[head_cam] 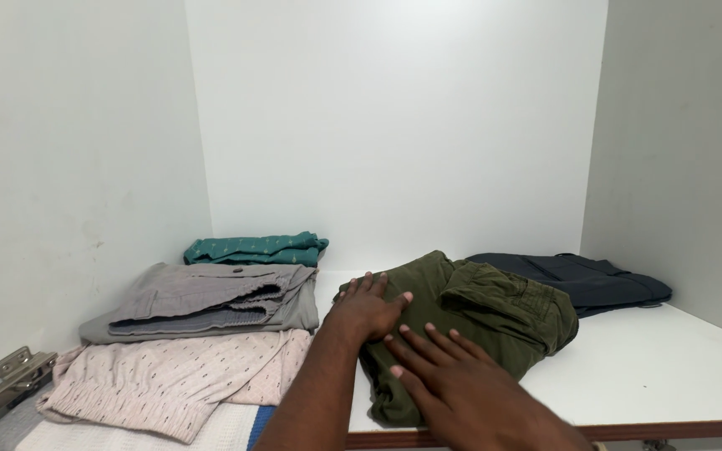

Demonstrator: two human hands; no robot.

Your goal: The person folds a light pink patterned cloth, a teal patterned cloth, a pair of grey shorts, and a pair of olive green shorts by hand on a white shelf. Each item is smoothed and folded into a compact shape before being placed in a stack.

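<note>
Closest to the camera, the right hand (453, 380) lies palm down with fingers spread and straight, pressing flat on the near edge of the folded olive-green cargo trousers (478, 321); it grasps nothing, only rests on the cloth. Just beyond it, the left hand (367, 307) reaches in from the lower middle, forearm angled up to the right, fingers splayed and laid flat on the left end of the same garment, likewise not closed around anything. These trousers sit on the white shelf (670, 376), near its wooden front lip, roughly in the middle.

Left of the forearm, a pale pink patterned garment (177, 376) lies at the shelf front, partly over a white ribbed cloth (127, 434) with a strip of blue at its edge. Behind the pink piece lie folded grey trousers (211, 302), and farther back a folded teal garment (256, 248) with small light marks, near the rear wall. At the right, behind the olive trousers, sits a folded dark navy garment (578, 280). A metal hinge (6, 380) is fixed at the left wall's lower edge.
</note>
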